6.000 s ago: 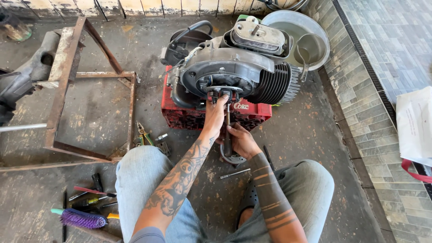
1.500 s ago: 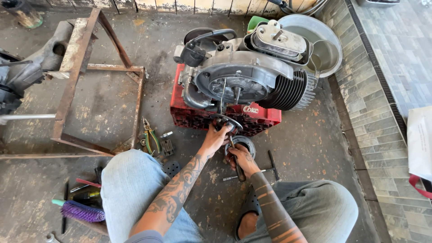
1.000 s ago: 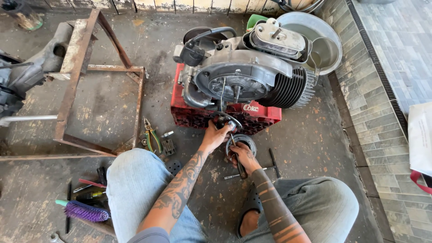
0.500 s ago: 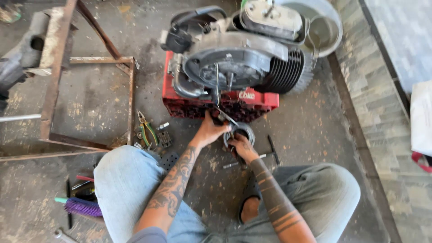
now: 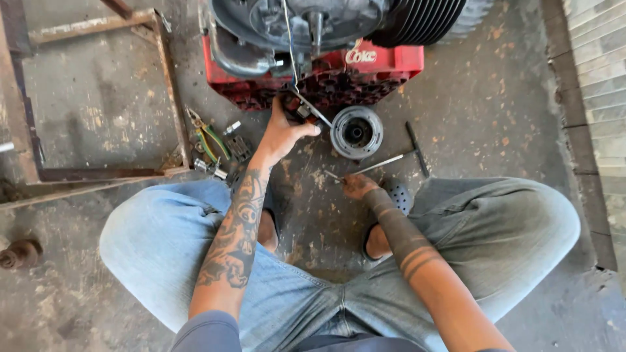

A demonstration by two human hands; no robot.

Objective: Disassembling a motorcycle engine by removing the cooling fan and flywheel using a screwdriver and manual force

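At the bottom of the frame the person sits cross-legged in pale jeans [image 5: 163,248] on a stained concrete floor [image 5: 495,98], both tattooed forearms reaching up the picture.

The right hand [image 5: 357,186], lower centre, is curled down with its fingertips on the near end of a thin T-handle wrench [image 5: 391,158] lying flat on the floor; whether it has actually closed on the bar I cannot tell.

The left hand [image 5: 283,133], a little higher and left of centre, is partly folded, thumb out to the right, holding a slim metal rod [image 5: 312,107] that slants up toward the crate.

Just right of that thumb, on the floor at upper centre, lies one round metal hub [image 5: 356,132] with a dark bore. It looks like solid steel: heavy for its size, rigid, likely oily and slippery. The outer rim seems the safest place to take hold, or a finger hooked through the bore.

To the left lie one pair of green-handled pliers [image 5: 207,138] and a few small fittings [image 5: 229,140] beside a rusty angle-iron frame [image 5: 171,91].

Farthest, along the top edge, one red plastic crate [image 5: 365,75] carries one engine [image 5: 313,23] with dark cooling fins.
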